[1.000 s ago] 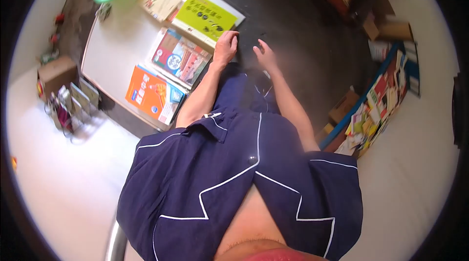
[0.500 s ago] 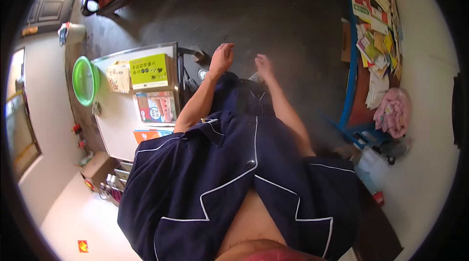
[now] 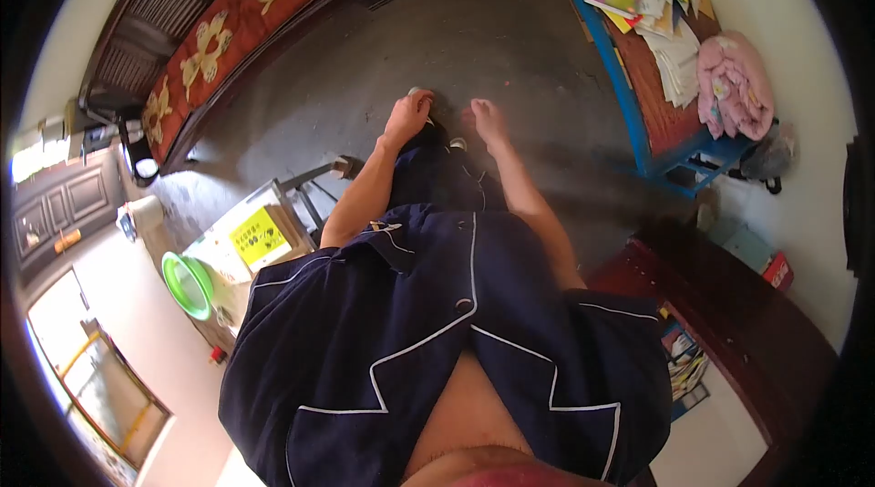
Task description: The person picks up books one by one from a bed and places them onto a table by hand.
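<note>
My left hand (image 3: 407,118) hangs in front of my body with its fingers loosely curved and nothing visible in it. It is above my dark trouser leg, near a pale shoe. To its right, my right hand (image 3: 488,121) is slightly blurred, with its fingers loosely bent, and no object shows in it. The two hands are apart, over the dark floor (image 3: 474,41). Neither one touches any furniture.
On the left stand a table with a yellow-green book (image 3: 260,237) and a green basin (image 3: 187,285). A long wooden seat with red cushions (image 3: 217,48) is upper left. A blue-edged table (image 3: 670,127) at right bears papers and a pink bundle (image 3: 735,86). Dark-red furniture (image 3: 720,323) is lower right.
The view has turned to the right: the book table has shifted down and left, and the wooden seat and dark-red furniture have come into view. Both hands remain in front of my body.
</note>
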The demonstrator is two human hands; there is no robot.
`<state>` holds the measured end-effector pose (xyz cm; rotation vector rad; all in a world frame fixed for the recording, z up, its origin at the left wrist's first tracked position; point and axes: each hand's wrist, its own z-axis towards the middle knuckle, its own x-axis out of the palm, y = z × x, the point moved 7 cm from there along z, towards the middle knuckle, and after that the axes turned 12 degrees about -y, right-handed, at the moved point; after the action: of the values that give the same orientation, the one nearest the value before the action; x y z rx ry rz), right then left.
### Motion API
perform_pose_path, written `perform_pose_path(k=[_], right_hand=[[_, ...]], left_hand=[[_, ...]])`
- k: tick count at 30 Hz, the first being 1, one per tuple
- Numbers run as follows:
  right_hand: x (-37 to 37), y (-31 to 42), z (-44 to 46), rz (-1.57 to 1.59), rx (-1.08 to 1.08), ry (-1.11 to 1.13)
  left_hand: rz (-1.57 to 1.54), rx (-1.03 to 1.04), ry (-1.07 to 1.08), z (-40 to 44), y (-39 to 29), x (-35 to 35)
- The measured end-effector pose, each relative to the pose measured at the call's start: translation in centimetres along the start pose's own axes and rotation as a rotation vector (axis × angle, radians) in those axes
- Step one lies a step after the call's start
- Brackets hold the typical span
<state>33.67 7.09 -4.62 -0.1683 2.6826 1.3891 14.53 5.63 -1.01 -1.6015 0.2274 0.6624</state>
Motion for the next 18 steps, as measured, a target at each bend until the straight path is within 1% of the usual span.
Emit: perform_pose_path(k=[2,4,5,7,11,13,14,15,17,18], right_hand=[[-1.3,0.2,1.7,0.029,0.027,-0.020],[-2.0,-0.1,4.0,0.144,0.086,-0.002],[-2.8,-0.2,5.3,0.120,0.093,-0.022],[-4.0,2.4,6.4,0.126,0.096,-0.057],[-5.0,6.9,11.0,0.179,0.123,-0.123],[-5.6,8.3,14.2,0.167,0.111,-0.155],[-5.9,9.1,15.7,0.142,0.100,-0.168],[-6.2,9.7,16.7,0.137,0.108,-0.178],[-6.0,10.5,19.4,0.249,0.192,-0.209],[-6.0,11.1,20.7,0.259,0.192,-0.216]], left_hand=[[-0.039,0.017,0.049,2.2,-1.0,2.1],[-0.004,0.020,0.095,4.7,-1.8,4.3],[-0.011,0.031,0.115,5.9,-2.2,5.4],[-0.031,0.031,0.181,8.7,-3.5,7.5],[-0.091,0.063,0.240,15.6,-5.1,10.9],[-0.002,0.041,0.256,19.6,-5.0,13.0],[-0.009,0.045,0.268,21.5,-5.1,13.9],[-0.024,0.043,0.277,22.9,-5.6,14.2],[-0.028,0.050,0.294,26.2,-6.2,14.7],[-0.052,0.020,0.324,27.7,-6.4,15.3]])
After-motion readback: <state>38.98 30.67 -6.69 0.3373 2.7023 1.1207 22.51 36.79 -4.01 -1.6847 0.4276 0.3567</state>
